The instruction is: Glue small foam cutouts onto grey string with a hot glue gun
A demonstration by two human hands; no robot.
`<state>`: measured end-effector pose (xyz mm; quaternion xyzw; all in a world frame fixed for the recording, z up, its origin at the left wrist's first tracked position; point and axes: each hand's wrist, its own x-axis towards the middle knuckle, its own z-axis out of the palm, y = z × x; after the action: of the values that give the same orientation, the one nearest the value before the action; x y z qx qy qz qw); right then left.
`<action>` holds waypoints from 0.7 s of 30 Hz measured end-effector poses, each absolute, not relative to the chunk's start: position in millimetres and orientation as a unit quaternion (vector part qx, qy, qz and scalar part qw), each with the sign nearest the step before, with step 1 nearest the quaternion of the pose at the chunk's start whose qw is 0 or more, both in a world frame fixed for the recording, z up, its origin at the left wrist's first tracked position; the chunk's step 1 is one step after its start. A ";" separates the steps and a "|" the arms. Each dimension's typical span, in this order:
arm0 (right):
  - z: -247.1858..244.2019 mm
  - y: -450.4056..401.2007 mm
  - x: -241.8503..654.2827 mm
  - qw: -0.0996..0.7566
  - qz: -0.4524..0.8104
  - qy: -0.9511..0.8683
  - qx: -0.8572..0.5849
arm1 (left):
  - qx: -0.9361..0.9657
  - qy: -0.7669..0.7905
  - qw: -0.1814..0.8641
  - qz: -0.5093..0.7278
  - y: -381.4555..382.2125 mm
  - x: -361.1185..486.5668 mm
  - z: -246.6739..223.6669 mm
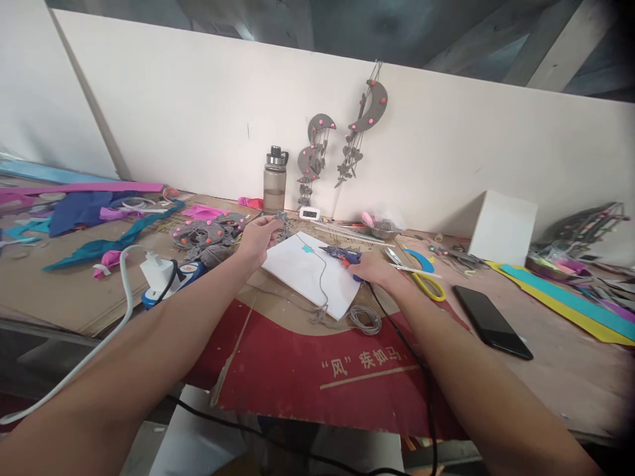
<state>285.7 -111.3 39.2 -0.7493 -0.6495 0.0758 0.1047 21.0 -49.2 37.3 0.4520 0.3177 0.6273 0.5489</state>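
My right hand (pixel 371 268) is wrapped round a blue hot glue gun (pixel 342 254), its nozzle pointing left over a white board (pixel 288 261). On that board lies a small teal flower-shaped piece (pixel 307 249), with a length of grey yarn (pixel 325 268) running past it and off the near edge. My left hand (pixel 258 239) is pinched closed at the board's far left corner, beside a small tangle of grey-green pieces (pixel 282 223). What its fingertips hold is too small to make out. A coil of grey cord (pixel 366 320) rests by the board's near corner.
Behind stand a water bottle (pixel 274 182) and a small digital clock (pixel 309 213). Grey moon-shaped hangings (pixel 370 109) hang on the white partition. Yellow-handled scissors (pixel 429 286) and a black phone (pixel 491 322) lie right. A power strip (pixel 173 284) sits left; the gun's black cable crosses the front edge.
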 end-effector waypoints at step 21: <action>49.0 -136.2 237.1 0.526 0.213 -0.666 -0.484 | 0.505 0.341 0.562 0.560 -55.7 28.7 32.4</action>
<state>237.1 -136.2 49.0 -0.4839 -0.6659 0.2131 0.5263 28.7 -55.7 32.4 0.5047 0.3408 0.5596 0.5622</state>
